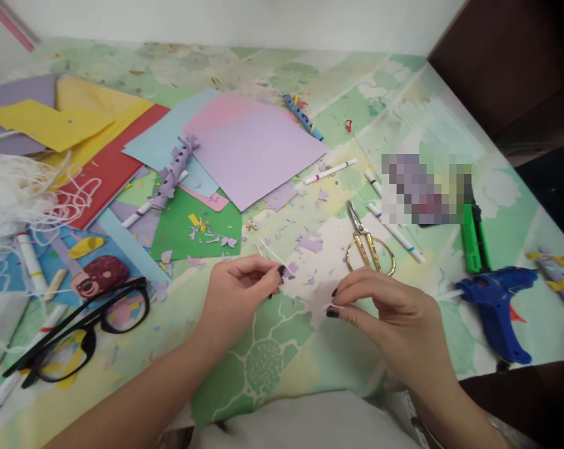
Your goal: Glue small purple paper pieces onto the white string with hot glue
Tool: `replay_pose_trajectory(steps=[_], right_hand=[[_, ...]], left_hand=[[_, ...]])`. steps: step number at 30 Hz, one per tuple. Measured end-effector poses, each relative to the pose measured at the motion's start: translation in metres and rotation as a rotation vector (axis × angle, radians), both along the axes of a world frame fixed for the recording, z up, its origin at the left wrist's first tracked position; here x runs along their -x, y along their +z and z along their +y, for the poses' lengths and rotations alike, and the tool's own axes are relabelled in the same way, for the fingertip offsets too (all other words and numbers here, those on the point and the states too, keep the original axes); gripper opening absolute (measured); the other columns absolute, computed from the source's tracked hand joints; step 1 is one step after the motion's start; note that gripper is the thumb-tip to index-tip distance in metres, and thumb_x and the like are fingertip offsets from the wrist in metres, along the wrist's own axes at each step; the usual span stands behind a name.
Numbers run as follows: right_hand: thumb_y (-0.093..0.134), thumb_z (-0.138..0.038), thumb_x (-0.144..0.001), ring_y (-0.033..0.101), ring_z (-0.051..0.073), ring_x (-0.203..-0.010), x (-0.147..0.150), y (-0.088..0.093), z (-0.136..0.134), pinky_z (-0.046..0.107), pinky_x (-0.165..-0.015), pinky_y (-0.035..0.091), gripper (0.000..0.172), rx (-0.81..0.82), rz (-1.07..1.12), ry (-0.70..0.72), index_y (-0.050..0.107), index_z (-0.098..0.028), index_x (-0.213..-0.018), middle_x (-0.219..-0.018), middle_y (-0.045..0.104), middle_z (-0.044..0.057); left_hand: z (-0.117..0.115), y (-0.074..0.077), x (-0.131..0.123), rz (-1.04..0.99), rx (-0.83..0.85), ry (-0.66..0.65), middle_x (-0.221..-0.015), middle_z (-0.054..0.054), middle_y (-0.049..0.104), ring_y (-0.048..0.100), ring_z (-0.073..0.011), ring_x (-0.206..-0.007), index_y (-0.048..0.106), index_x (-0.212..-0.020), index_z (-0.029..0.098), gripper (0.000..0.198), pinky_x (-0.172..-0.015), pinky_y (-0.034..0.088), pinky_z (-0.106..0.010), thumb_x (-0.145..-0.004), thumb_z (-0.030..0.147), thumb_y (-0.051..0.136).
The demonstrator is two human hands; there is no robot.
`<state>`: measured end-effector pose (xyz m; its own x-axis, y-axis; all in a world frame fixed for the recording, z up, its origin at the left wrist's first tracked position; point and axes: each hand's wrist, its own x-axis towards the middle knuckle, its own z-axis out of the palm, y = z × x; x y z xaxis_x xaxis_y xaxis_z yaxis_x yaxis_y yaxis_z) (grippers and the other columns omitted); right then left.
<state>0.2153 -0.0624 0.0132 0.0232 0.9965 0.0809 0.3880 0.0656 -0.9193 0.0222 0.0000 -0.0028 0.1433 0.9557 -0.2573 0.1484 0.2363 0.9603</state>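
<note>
My left hand (242, 288) is closed in a pinch on a small lilac paper scrap (290, 269) near the table's front middle. My right hand (388, 312) is also pinched, its thumb and fingers pressed on a tiny pale paper piece (334, 307). The two hands are a short gap apart above a patterned green tablecloth (263, 368). Gold scissors (368, 243) lie just beyond my right hand. Small lilac cuttings (310, 242) lie scattered between the hands and a large lilac sheet (251, 146).
Black glasses (83, 330) lie at the front left. A blue glue gun (497, 305) and a green tool (472, 234) sit on the right. White pens (331, 171), a lilac paper roll (174, 171), coloured sheets (99, 156) and white string (15, 193) cover the left.
</note>
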Motion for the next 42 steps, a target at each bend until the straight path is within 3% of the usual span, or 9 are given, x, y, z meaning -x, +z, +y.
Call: replay_pose_trajectory(steps=[4,9,15,23,42], right_hand=[[0.069,-0.003,-0.071,0.065,0.013,-0.065,0.016,0.006,0.013,0.024,-0.062,0.051,0.018,0.009,0.026,-0.064,0.069,-0.021,-0.067,-0.069,0.070,-0.003],[0.065,-0.002,-0.073,0.068,0.013,-0.068,0.024,0.003,0.019,0.024,-0.067,0.054,0.021,-0.039,-0.039,-0.076,0.072,-0.022,-0.070,-0.073,0.073,-0.004],[0.068,-0.004,-0.070,0.065,0.011,-0.056,0.027,-0.001,0.019,0.019,-0.054,0.051,0.016,0.052,-0.052,-0.110,0.070,-0.020,-0.067,-0.063,0.070,-0.004],[0.067,-0.008,-0.071,0.065,0.012,-0.058,0.029,-0.004,0.021,0.019,-0.056,0.052,0.012,0.074,-0.020,-0.122,0.069,-0.020,-0.068,-0.065,0.071,-0.003],[0.069,-0.011,-0.072,0.066,0.012,-0.059,0.028,-0.006,0.020,0.020,-0.056,0.053,0.010,0.108,0.021,-0.128,0.068,-0.019,-0.068,-0.066,0.070,-0.002]], left_hand=[[-0.001,0.003,-0.003,0.024,-0.077,-0.012,-0.051,0.001,0.059,0.052,-0.0098,-0.047,0.068,-0.058,0.018,0.013,-0.046,0.044,-0.021,-0.070,0.015,0.063],[-0.004,0.002,-0.002,0.054,-0.180,-0.039,-0.058,0.000,0.064,0.056,-0.0103,-0.053,0.071,-0.062,0.018,0.013,-0.049,0.047,-0.020,-0.071,0.012,0.064],[-0.006,-0.001,-0.002,0.128,-0.339,-0.109,-0.064,-0.002,0.068,0.060,-0.0112,-0.058,0.070,-0.066,0.017,0.014,-0.053,0.048,-0.021,-0.073,0.009,0.063],[-0.010,-0.001,-0.003,0.170,-0.498,-0.170,-0.067,-0.002,0.069,0.062,-0.0111,-0.059,0.072,-0.072,0.018,0.013,-0.054,0.048,-0.021,-0.077,0.010,0.062],[-0.011,0.001,-0.003,0.193,-0.547,-0.192,-0.066,-0.002,0.069,0.062,-0.0104,-0.057,0.071,-0.072,0.019,0.014,-0.053,0.048,-0.019,-0.075,0.009,0.062]])
